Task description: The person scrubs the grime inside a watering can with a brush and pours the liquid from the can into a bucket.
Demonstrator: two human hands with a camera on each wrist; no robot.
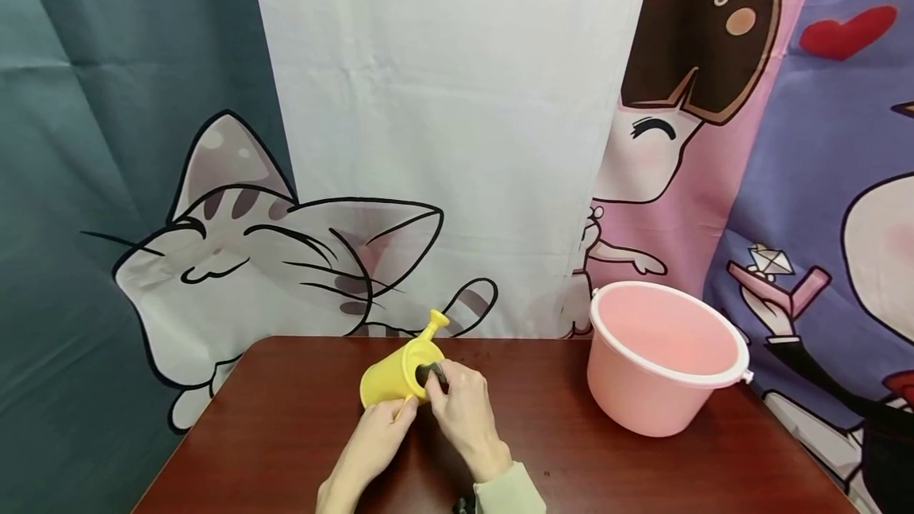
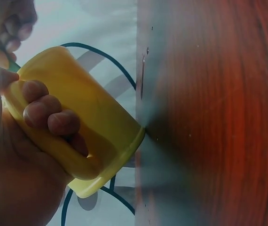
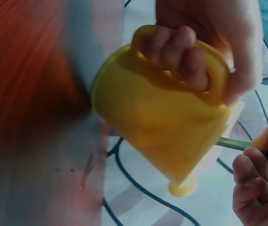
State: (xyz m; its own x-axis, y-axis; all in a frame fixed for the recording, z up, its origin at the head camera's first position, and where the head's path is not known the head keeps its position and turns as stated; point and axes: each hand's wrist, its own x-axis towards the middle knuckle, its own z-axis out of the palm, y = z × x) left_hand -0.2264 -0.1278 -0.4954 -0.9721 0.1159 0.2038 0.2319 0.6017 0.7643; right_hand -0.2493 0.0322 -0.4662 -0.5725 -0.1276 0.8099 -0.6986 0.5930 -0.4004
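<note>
A yellow toy watering can [image 1: 385, 381] is tilted over the table, its spout pointing away and to the right. The left hand [image 1: 377, 441] grips its handle, with fingers curled through the loop, as both wrist views show. In the right wrist view the can's base edge is close to the tabletop; contact is unclear. Between its fingertips, the right hand [image 1: 466, 416] pinches a thin dark green tool [image 3: 235, 143]. One end of that tool goes in at the can's open mouth, so its tip is hidden and its kind is unclear.
A pink bucket [image 1: 646, 391] with a white rim stands on the right of the brown wooden table [image 1: 286, 435]. Behind the table's far edge hangs a curtain [image 1: 443, 117] with cartoon prints. A small dark item [image 1: 464, 506] shows at the bottom edge beside the right sleeve.
</note>
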